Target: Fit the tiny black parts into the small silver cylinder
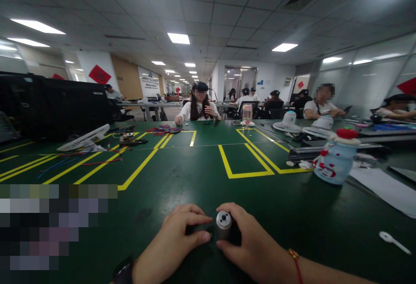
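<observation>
While most of the view is taken up by a long green table (201, 175) marked with yellow tape lines (242, 162), the work itself is confined to its near edge. A black monitor (55, 104) is stood at the far left, with a white fan grille (85, 138) laid in front of it and red and blue wires (81, 159) spread beside that. On the far side of the table a person in a white shirt (197, 109) is seated, and more people are seated further back and to the right. A light blue bottle with a red cap (336, 158) is set on the right, near a white sheet of paper (385, 186). A small white spoon-shaped piece (391, 240) is seen lying at the lower right, well apart from the hands.

At the bottom centre, a small grey metal cylinder (223, 224) is held upright just above or on the table surface; which cannot be told. It is gripped by the right hand (251, 243), whose thumb and forefinger are closed around its sides. The left hand (173, 243) is curled just beside it, fingers bent inward with the fingertips (204, 221) brought up to the cylinder; whether they press on it or on a dark part under it cannot be told. A red cord bracelet (296, 263) is worn on the right wrist, and a dark watch (123, 271) on the left.
</observation>
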Demonstrator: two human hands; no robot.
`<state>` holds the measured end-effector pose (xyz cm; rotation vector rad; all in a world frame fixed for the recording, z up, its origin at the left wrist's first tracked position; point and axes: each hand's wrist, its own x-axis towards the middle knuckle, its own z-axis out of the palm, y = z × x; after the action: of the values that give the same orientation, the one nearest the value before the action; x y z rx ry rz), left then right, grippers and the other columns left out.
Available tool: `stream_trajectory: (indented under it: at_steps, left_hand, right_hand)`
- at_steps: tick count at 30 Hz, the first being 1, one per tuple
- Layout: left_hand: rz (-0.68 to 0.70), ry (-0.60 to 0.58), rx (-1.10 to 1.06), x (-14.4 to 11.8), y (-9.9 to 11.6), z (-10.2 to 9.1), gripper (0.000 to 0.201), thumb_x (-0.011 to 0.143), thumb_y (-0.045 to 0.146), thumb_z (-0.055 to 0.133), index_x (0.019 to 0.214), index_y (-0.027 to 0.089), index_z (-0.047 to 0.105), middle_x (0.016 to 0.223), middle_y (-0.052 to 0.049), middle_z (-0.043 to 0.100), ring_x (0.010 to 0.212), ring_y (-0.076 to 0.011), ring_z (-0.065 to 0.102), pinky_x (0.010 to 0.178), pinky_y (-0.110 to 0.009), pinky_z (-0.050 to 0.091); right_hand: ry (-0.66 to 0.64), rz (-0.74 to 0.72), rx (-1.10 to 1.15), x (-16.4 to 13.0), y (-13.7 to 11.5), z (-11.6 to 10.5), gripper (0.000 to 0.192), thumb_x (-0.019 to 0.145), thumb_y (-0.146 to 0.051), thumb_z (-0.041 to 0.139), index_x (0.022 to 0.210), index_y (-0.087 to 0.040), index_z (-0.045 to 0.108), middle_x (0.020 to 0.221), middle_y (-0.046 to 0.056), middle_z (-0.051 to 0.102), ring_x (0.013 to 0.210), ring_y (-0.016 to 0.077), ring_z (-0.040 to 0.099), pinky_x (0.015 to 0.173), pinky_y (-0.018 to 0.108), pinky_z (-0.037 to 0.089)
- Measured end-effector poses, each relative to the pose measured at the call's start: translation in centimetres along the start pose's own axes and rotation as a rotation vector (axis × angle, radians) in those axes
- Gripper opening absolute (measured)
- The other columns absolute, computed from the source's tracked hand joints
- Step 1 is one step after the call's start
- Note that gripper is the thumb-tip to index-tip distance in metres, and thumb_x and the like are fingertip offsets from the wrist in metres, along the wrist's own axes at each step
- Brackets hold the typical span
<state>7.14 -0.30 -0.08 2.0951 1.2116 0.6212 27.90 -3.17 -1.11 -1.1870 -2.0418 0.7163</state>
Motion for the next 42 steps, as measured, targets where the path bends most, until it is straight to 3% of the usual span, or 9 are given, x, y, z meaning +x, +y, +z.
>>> stream_trajectory:
  at_steps: [5, 13, 18, 23, 26, 32, 37, 40, 42]
  left_hand:
    - [-0.045, 0.096, -0.100, -0.6, -1.6, -1.8, 0.029, 0.088, 0.038, 0.049, 0.105, 0.026, 0.067, 0.105, -0.002, 0.067, 0.098, -0.0204, 0.060, 0.088, -0.032, 0.043]
    - [-0.148, 0.171, -0.280, -0.6, -2.7, -2.2, 0.036, 0.083, 0.048, 0.050, 0.100, 0.021, 0.068, 0.099, -0.003, 0.071, 0.091, -0.0213, 0.063, 0.083, -0.032, 0.047]
    - [-0.179, 0.221, -0.304, -0.7, -1.7, -2.3, 0.036, 0.078, 0.052, 0.054, 0.091, 0.023, 0.071, 0.090, -0.002, 0.073, 0.086, -0.0224, 0.064, 0.079, -0.032, 0.049]
    - [-0.171, 0.218, -0.281, -0.8, -1.4, -2.5, 0.036, 0.078, 0.052, 0.054, 0.087, 0.022, 0.071, 0.083, -0.002, 0.072, 0.083, -0.0221, 0.064, 0.077, -0.031, 0.049]
    - [-0.157, 0.196, -0.265, -0.7, -1.7, -2.4, 0.034, 0.080, 0.050, 0.052, 0.088, 0.023, 0.071, 0.085, -0.002, 0.072, 0.084, -0.0219, 0.063, 0.078, -0.031, 0.048]
    - [-0.100, 0.154, -0.245, -0.6, -2.8, -2.0, 0.032, 0.086, 0.046, 0.048, 0.090, 0.022, 0.069, 0.090, -0.001, 0.070, 0.089, -0.0220, 0.062, 0.080, -0.031, 0.046]
    - [-0.077, 0.126, -0.243, -0.4, -3.8, -1.9, 0.031, 0.086, 0.047, 0.047, 0.089, 0.023, 0.068, 0.089, -0.001, 0.069, 0.090, -0.0224, 0.061, 0.081, -0.031, 0.045]
    - [-0.085, 0.122, -0.242, -0.5, -3.6, -2.0, 0.031, 0.087, 0.046, 0.047, 0.089, 0.024, 0.068, 0.090, -0.001, 0.069, 0.091, -0.0230, 0.060, 0.081, -0.032, 0.044]
    - [-0.097, 0.123, -0.245, -0.6, -3.4, -2.1, 0.030, 0.087, 0.046, 0.048, 0.089, 0.024, 0.068, 0.090, -0.001, 0.068, 0.091, -0.0234, 0.060, 0.082, -0.032, 0.044]
  right_hand:
    - [0.050, 0.055, -0.081, -0.8, 1.3, -2.8, 0.043, 0.075, -0.027, 0.057, 0.117, -0.022, 0.048, 0.115, 0.004, 0.055, 0.105, 0.0157, 0.052, 0.095, 0.030, 0.041]
    - [0.423, 0.468, -0.497, -6.1, 11.7, -15.1, 0.062, 0.072, -0.057, 0.055, 0.119, -0.017, 0.048, 0.112, 0.012, 0.059, 0.096, 0.0248, 0.060, 0.083, 0.036, 0.048]
    - [0.452, 0.555, -0.557, -8.4, 15.2, -18.1, 0.065, 0.067, -0.057, 0.058, 0.116, -0.016, 0.050, 0.104, 0.012, 0.063, 0.091, 0.0256, 0.062, 0.080, 0.036, 0.049]
    - [0.484, 0.540, -0.775, -7.6, 14.0, -17.1, 0.075, 0.066, -0.063, 0.057, 0.123, -0.015, 0.048, 0.114, 0.016, 0.057, 0.103, 0.0329, 0.055, 0.087, 0.048, 0.042]
    - [0.560, 0.286, -0.950, -6.1, 10.2, -14.8, 0.072, 0.070, -0.062, 0.055, 0.127, -0.018, 0.047, 0.127, 0.014, 0.049, 0.119, 0.0355, 0.041, 0.097, 0.055, 0.031]
    - [-0.062, -0.085, -0.453, -1.1, 0.8, -5.1, 0.037, 0.083, -0.032, 0.052, 0.120, -0.026, 0.056, 0.120, 0.004, 0.054, 0.108, 0.0157, 0.049, 0.094, 0.030, 0.040]
    - [-0.318, -0.193, -0.407, 2.2, 0.0, 1.1, 0.024, 0.081, -0.033, 0.057, 0.100, -0.022, 0.066, 0.101, 0.003, 0.060, 0.094, 0.0140, 0.051, 0.080, 0.024, 0.042]
    - [-0.288, -0.187, -0.441, 2.4, 0.8, 1.0, 0.019, 0.087, -0.027, 0.048, 0.091, -0.021, 0.066, 0.094, 0.002, 0.061, 0.090, 0.0119, 0.051, 0.079, 0.023, 0.040]
    - [-0.183, -0.116, -0.443, 1.9, 1.0, -1.1, 0.017, 0.088, -0.024, 0.048, 0.091, -0.020, 0.064, 0.094, 0.001, 0.061, 0.088, 0.0112, 0.052, 0.077, 0.022, 0.040]
